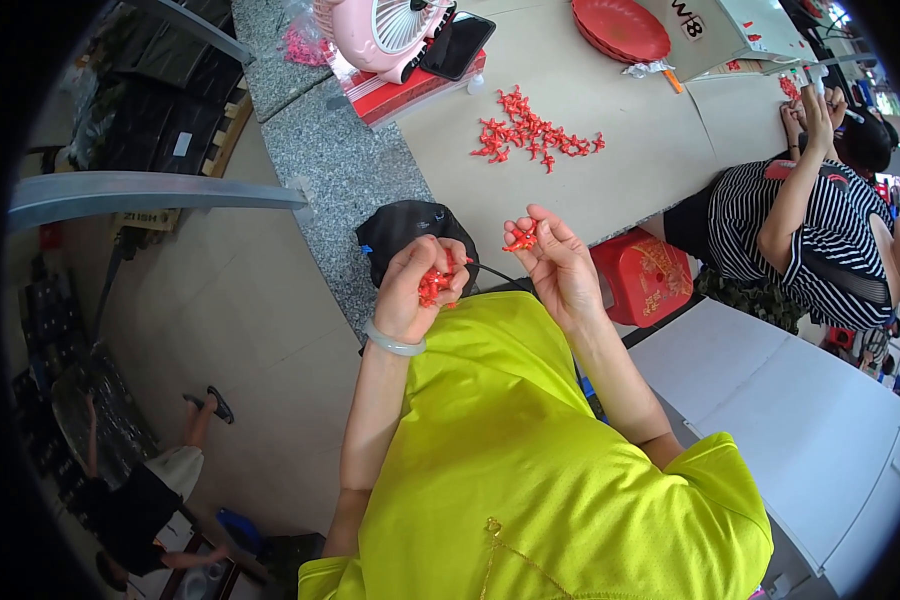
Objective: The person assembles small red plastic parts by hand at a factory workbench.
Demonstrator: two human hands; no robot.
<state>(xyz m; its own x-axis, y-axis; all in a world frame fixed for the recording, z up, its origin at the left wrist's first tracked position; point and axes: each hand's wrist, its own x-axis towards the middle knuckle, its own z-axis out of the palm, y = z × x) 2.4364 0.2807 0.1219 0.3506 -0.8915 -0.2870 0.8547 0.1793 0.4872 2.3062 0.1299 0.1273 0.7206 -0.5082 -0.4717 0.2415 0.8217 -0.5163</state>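
Observation:
In my left hand point(422, 285), fingers curled, is a cluster of small red plastic figures point(434, 287). A jade-coloured bangle point(394, 342) circles that wrist. My right hand point(558, 258) pinches another small red figure point(520, 238) between thumb and fingers, a short way right of the left hand. Both hands are raised in front of my body, over the near edge of the work table. Beyond them a loose pile of similar red figures point(532, 132) lies spread on the table. What shape each held figure has is partly hidden by my fingers.
A pink fan point(385, 35) and a black phone point(458, 46) rest on a red box point(390, 98). Far back sits a red basket point(622, 30). A black bag point(410, 222) lies by my left hand; a red stool point(650, 280) stands right. A person in stripes point(810, 225) works to the right.

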